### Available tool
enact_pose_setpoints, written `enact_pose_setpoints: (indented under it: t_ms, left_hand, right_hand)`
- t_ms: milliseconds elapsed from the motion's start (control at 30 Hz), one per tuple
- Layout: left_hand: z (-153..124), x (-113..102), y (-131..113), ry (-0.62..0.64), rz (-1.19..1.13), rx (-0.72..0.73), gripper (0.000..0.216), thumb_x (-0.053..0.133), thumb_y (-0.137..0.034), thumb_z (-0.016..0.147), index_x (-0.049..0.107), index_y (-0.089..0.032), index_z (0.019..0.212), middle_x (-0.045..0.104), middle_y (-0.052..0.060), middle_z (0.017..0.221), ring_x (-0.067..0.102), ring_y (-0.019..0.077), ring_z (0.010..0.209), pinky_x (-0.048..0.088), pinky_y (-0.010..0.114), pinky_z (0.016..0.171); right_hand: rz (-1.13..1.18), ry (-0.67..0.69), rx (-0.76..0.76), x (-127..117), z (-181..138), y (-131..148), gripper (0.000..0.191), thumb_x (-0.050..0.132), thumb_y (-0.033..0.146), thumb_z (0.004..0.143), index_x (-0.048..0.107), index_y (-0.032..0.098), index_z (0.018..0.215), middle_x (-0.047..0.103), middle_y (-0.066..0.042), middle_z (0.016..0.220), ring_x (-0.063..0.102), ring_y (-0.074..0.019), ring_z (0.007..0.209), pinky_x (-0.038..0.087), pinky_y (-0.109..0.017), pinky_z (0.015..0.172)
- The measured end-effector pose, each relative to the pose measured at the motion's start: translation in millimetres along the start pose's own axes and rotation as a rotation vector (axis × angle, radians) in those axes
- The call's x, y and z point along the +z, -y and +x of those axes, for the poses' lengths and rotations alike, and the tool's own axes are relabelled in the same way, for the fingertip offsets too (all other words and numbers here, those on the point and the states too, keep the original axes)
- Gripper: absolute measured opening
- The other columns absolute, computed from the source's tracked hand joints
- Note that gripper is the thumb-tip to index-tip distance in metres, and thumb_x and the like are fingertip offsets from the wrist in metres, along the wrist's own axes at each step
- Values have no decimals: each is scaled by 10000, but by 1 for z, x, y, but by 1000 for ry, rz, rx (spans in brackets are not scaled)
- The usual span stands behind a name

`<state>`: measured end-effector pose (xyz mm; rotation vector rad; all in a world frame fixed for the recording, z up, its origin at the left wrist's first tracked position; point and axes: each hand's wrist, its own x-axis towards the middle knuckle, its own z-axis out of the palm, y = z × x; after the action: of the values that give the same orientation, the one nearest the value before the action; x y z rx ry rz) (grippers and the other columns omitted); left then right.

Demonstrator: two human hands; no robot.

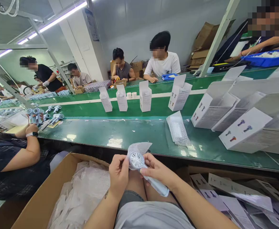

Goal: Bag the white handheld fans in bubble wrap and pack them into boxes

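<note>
Between the left hand and right hand, holds a pale-blue handheld fan above the lap, before the near edge of the green surface. Pinches with the left a clear bag at the side of the fan's round head; grips with the right around the neck, handle slanting down rightward. Cannot tell how far down the bag reaches. Faces a bubble-wrapped packet lying ahead, near open white boxes on the right. Has at the left a cardboard box of clear bags, beside a co-worker holding more fans.
</note>
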<state>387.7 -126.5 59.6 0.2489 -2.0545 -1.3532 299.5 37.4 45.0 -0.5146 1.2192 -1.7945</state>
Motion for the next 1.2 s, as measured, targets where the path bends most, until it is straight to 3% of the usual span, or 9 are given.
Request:
enact_pose_setpoints:
  t_ms: [167,300,367,500,567,667,900,1067,1200]
  left_hand:
    - [-2,-1,-7,75,115,326,96,561,-212,888,653,-183,884,603,34,767,546,147,742,456,267,690]
    - [2,8,-13,106,-66,-63,202,510,-316,929,596,-174,814,562,-4,676,503,110,603,419,216,565]
    - [7,11,-20,116,-62,-84,221,495,-317,935,573,-172,787,549,-11,657,493,104,580,409,210,541]
    - [14,0,-31,231,204,587,92,523,-150,883,609,-184,887,588,19,712,523,141,655,459,275,627]
    - [9,-8,-31,314,331,930,241,502,-92,855,607,-172,1056,622,47,741,540,169,673,484,315,634]
    - [-6,-11,-24,397,421,1071,346,460,-55,844,564,-102,1171,646,92,762,561,195,695,511,335,628]
    - [-31,18,-27,298,264,409,130,501,-101,885,607,-177,888,609,34,720,557,134,642,468,240,573]
    - [-39,23,-30,450,120,93,159,505,-157,868,660,-176,836,654,36,733,587,133,658,464,226,601]
    - [-47,27,-24,581,43,-228,161,535,-199,828,683,-158,781,650,32,695,559,127,624,431,220,580]
  right_hand:
    - [7,-34,10,9,-19,8,572,770,383,753,371,294,1152,547,-21,1125,556,-136,793,472,-225,539]
    - [-166,-90,-81,14,-30,13,648,763,323,765,320,299,1238,526,-47,1223,561,-173,976,483,-308,776]
    - [-222,-89,-91,15,-33,12,640,759,313,772,313,273,1230,537,-52,1203,553,-184,1036,430,-358,915]
    - [-84,-21,-27,12,-39,7,651,775,362,753,302,270,1190,564,-33,1082,567,-189,985,467,-333,807]
    - [4,-42,-4,10,-42,5,677,805,366,714,320,281,1179,559,-31,1064,580,-180,899,478,-278,656]
    - [75,-163,19,8,-44,4,674,843,352,662,379,283,1145,552,-39,1095,586,-169,839,460,-222,536]
    - [452,-344,276,20,-43,4,363,745,419,778,480,214,915,598,16,751,582,-106,542,506,-213,482]
    - [640,-406,340,18,-58,-10,311,774,335,766,502,201,837,630,-5,709,641,-142,656,549,-235,587]
    - [503,-397,389,9,-75,-44,441,772,534,720,496,214,846,603,23,653,611,-138,576,500,-240,524]
